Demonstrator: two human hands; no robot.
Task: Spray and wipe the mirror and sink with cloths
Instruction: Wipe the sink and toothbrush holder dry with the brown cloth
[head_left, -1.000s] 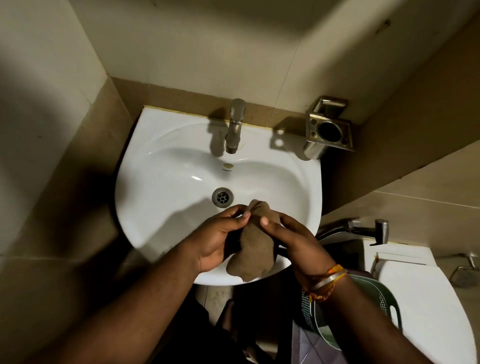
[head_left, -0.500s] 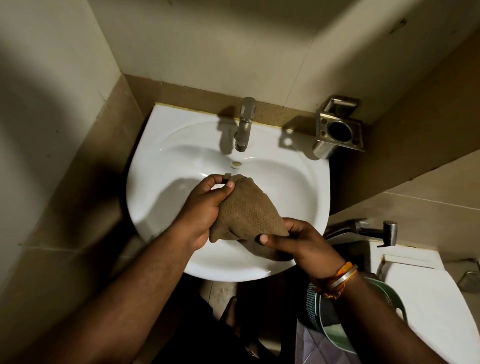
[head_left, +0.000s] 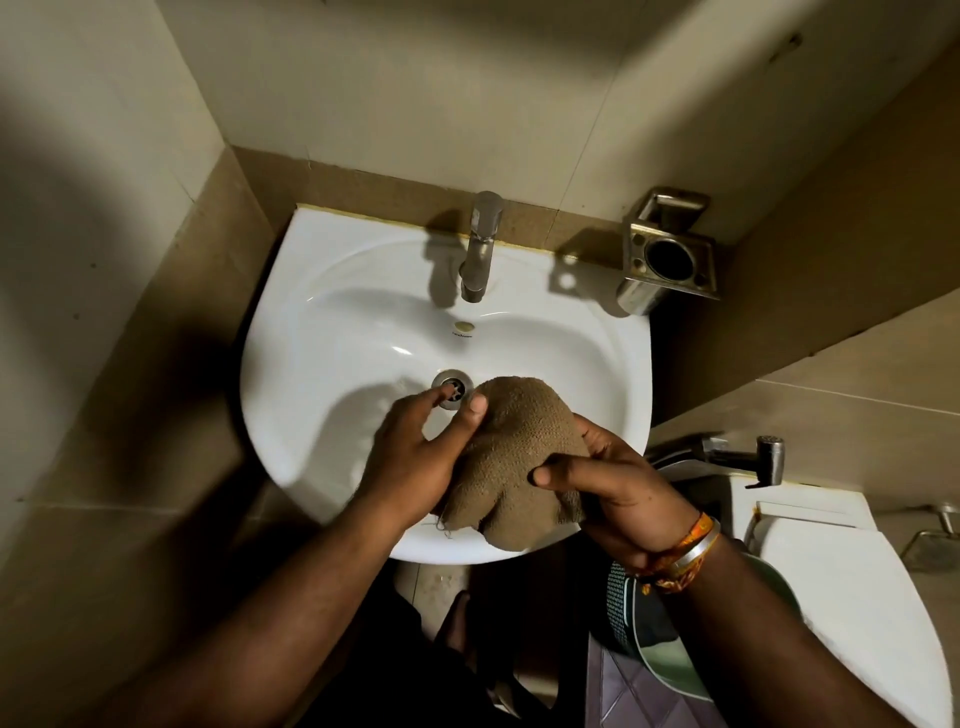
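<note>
Between two tiled walls (head_left: 130, 260) that meet in a corner, we see a white sink (head_left: 322, 395) that fills most of the gap. Dark floor shows on the left of it, and a white toilet (head_left: 857, 587) sits close on the right, with a green bucket (head_left: 779, 582) squeezed in between. Most of the bowl is bare and free. A steel tap (head_left: 480, 249) stands at the back rim, and a steel cup holder (head_left: 670, 254) hangs on the wall just beside it. Our brown cloth (head_left: 511, 457) hangs over the front of the bowl, near the drain (head_left: 451, 387). Its long way runs from the drain down past the front rim. Our left hand (head_left: 415, 457) pinches its left side with the thumb, pointing finger stretched to the drain. Our right hand (head_left: 618, 483) grips its right side.
</note>
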